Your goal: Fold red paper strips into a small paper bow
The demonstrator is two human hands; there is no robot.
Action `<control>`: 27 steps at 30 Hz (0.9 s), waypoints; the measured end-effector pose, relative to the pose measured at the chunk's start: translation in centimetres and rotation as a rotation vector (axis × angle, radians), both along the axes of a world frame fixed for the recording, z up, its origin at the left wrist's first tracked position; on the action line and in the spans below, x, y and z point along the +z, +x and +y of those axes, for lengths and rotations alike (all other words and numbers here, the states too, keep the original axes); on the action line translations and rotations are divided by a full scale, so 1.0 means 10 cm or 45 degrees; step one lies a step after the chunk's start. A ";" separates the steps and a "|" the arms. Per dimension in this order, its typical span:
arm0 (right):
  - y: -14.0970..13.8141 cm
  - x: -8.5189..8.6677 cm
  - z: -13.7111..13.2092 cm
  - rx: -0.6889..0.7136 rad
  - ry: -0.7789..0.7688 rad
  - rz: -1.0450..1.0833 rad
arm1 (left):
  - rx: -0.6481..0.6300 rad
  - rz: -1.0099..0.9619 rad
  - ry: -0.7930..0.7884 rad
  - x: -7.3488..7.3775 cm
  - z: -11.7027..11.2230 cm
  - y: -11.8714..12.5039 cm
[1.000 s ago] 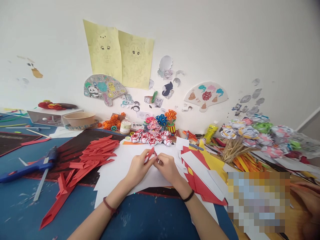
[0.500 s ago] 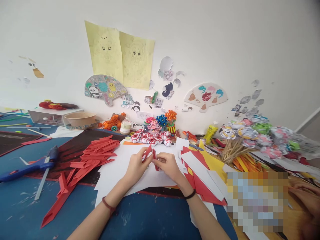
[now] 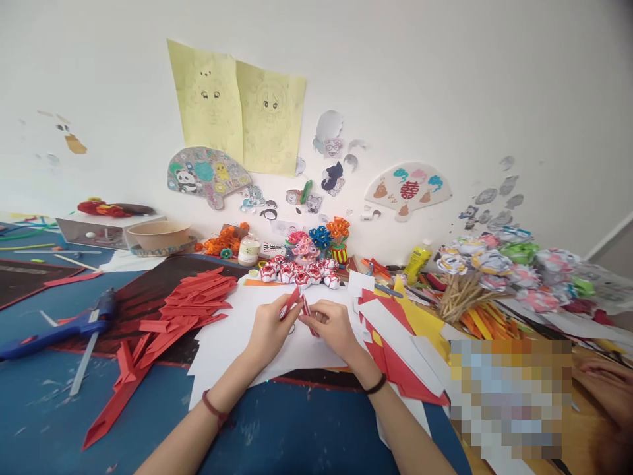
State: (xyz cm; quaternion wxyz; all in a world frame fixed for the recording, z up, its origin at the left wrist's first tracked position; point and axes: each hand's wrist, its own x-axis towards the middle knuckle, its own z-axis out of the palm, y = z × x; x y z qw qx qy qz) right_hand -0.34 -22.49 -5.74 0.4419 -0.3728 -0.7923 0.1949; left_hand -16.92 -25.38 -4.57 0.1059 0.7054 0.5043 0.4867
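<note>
Over the white paper sheets (image 3: 225, 346), my left hand (image 3: 270, 326) pinches a red-and-white folded paper strip (image 3: 291, 301). My right hand (image 3: 336, 324) grips red-and-white folded paper too, its fingertips close to those of the left. Whether both hands hold one piece or two, I cannot tell; fingers cover much of it. Just beyond the hands sit several red-and-white paper flowers (image 3: 299, 272). A pile of red folded paper strips (image 3: 198, 297) lies left of my left hand.
A blue glue gun (image 3: 93, 320) lies at the left. White strips (image 3: 395, 336) and red paper (image 3: 408, 382) are by my right forearm. Paper flowers on sticks (image 3: 489, 264) and a yellow bottle (image 3: 418, 262) stand at the back right. Another person's hand (image 3: 606, 382) is at the right edge.
Both hands stay in nearly the same place. The folded paper at my right fingertips has tilted slightly.
</note>
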 end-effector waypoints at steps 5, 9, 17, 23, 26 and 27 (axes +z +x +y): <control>0.00 0.02 -0.01 -0.001 0.028 0.003 | -0.033 -0.074 -0.064 0.05 -0.01 -0.01; -0.01 0.01 0.00 0.025 -0.001 0.010 | -0.017 -0.125 -0.108 0.11 -0.04 0.01; 0.01 -0.04 0.04 -0.030 -0.008 -0.017 | 0.082 -0.235 -0.125 0.13 -0.04 -0.03; -0.03 -0.02 0.02 0.058 -0.076 -0.003 | 0.084 -0.291 -0.139 0.11 -0.04 -0.02; -0.04 -0.03 0.01 0.071 -0.072 -0.019 | 0.069 -0.305 -0.141 0.10 -0.05 0.00; -0.04 -0.03 0.01 0.073 -0.068 -0.029 | 0.059 -0.306 -0.141 0.10 -0.06 0.01</control>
